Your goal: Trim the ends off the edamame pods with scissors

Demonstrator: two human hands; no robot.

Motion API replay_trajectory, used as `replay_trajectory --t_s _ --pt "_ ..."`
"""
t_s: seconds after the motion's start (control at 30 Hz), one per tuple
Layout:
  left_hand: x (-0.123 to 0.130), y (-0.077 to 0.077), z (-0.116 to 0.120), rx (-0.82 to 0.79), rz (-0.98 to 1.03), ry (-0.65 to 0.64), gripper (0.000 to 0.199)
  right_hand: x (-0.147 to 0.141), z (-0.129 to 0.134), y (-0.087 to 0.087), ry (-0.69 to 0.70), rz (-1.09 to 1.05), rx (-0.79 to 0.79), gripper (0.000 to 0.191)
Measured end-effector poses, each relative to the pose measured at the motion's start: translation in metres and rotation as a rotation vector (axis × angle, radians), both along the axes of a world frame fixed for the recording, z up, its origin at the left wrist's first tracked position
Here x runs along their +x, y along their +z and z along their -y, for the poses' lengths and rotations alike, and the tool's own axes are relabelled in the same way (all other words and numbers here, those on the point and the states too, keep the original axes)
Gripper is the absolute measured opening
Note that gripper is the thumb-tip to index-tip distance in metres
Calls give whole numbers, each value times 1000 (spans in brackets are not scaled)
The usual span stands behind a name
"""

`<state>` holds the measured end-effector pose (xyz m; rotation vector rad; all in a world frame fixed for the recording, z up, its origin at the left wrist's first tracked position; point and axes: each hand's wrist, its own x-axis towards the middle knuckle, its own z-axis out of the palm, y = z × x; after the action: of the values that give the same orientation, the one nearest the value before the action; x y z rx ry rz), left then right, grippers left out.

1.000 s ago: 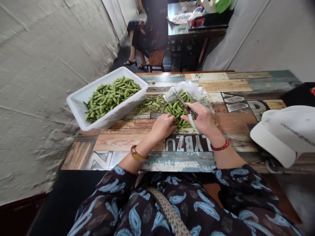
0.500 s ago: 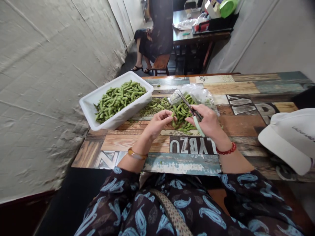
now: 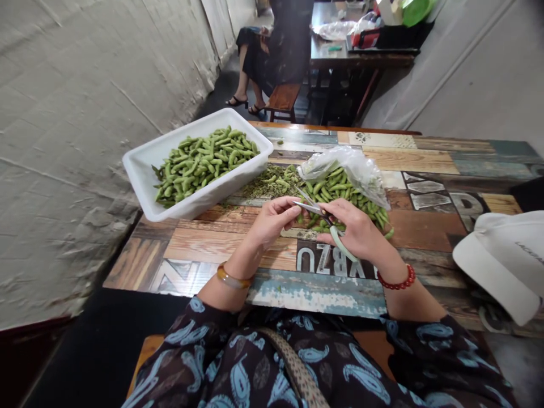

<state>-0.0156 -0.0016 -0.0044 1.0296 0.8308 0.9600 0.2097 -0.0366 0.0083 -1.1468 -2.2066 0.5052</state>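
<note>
My right hand (image 3: 359, 229) is closed around the light-green handles of a pair of scissors (image 3: 341, 245), whose blades point left, slightly apart. Their tips reach the fingers of my left hand (image 3: 274, 221), pinched on a green edamame pod (image 3: 301, 217) that my fingers partly cover. Beyond my hands lies a pile of edamame pods (image 3: 335, 187), partly under a clear plastic bag (image 3: 352, 164). Small trimmings (image 3: 274, 180) with a few pods are heaped left of it. More pods (image 3: 208, 161) fill much of a white plastic tub (image 3: 212, 198) at the left.
A white cap (image 3: 501, 255) lies at the table's right side. The table (image 3: 212, 243) has a patchwork wood pattern with letters. A rough white wall (image 3: 63, 141) stands close on the left. Behind the table, a person (image 3: 289, 45) sits on a wooden stool (image 3: 284, 97) beside another table.
The scissors have swung down and left, so their blades now meet the pod at my left fingers. My right hand has turned with them. The whole view has shifted slightly.
</note>
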Motion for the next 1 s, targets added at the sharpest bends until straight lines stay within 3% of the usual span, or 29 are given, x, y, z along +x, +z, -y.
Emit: replay_trajectory --t_s 0.37,0.73,1.0 --pt "3 10 5 217 -102 -133 28 -3 0 0 57 -13 -1 65" --pt "2 5 2 213 -69 -179 27 -6 2 1 97 -35 -1 54" --pt "2 0 2 95 2 -148 27 -4 0 -5 65 -29 42 51"
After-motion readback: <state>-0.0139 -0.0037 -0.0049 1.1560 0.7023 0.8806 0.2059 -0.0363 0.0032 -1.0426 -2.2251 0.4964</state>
